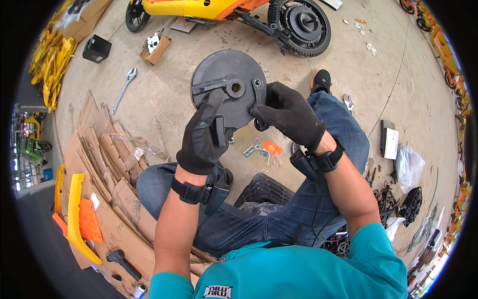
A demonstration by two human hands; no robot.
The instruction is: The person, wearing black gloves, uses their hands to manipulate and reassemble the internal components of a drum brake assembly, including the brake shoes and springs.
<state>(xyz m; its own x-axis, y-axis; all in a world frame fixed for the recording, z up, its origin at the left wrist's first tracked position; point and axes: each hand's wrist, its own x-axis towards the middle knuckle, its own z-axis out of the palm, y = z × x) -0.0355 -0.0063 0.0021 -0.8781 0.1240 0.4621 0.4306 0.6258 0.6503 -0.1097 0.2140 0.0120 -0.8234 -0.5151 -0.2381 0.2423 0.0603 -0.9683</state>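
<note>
Both gloved hands hold up a round, dark grey drum brake plate (219, 67) with a hub hole in its middle. My left hand (203, 137) grips its lower left edge, the index finger lying across the face just below the hole. On the right, my right hand (291, 112) is closed on the plate's brake lever arm (259, 92), thumb and fingers at the arm's lower end. Below, on the floor between my legs, lie several metal nuts and washers (255, 148) beside a small orange packet (272, 147).
Ahead stands a yellow electric scooter with its hub-motor wheel (304, 25). An adjustable wrench (124, 89), an open small carton (155, 49) and a black box (96, 49) lie to the left. Flattened cardboard (107, 149) lies nearer. Rightward are a plastic bag (409, 168) and dark parts (411, 204).
</note>
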